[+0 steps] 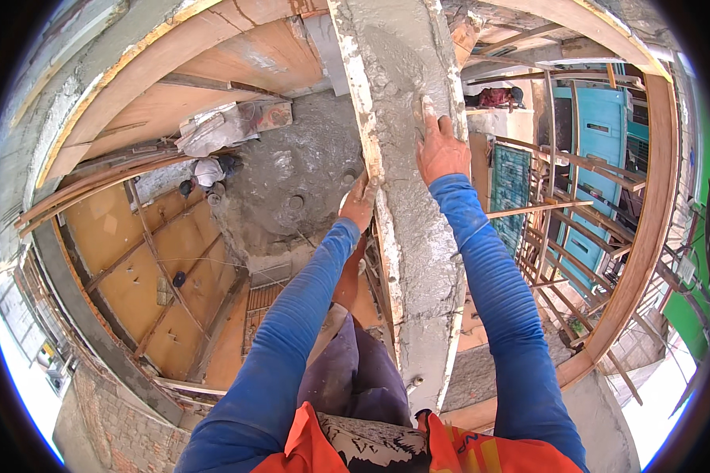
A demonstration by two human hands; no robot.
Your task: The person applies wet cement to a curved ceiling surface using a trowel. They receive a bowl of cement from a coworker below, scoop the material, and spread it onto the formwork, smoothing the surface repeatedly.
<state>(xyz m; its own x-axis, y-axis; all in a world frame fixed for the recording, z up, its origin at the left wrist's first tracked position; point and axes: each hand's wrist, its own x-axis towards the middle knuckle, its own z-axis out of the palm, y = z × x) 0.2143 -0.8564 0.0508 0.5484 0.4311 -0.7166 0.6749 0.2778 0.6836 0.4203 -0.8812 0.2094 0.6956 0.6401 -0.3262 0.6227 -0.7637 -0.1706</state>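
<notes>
A long grey concrete beam (418,260) with wet cement on top runs away from me, edged by a pale wooden form board (364,118) on its left. My right hand (439,147) lies flat on the wet cement, fingers spread, holding nothing. My left hand (359,201) grips the beam's left edge at the board. Both arms wear blue long sleeves. My bent leg in purple trousers (355,370) is beside the beam, with an orange vest at the bottom edge.
Far below, a person in a white shirt (207,172) stands by a grey mortar heap (292,181) and cement bags (229,126). Another person in red (494,97) is past the beam. Wooden scaffold poles (560,229) and teal doors (599,134) fill the right.
</notes>
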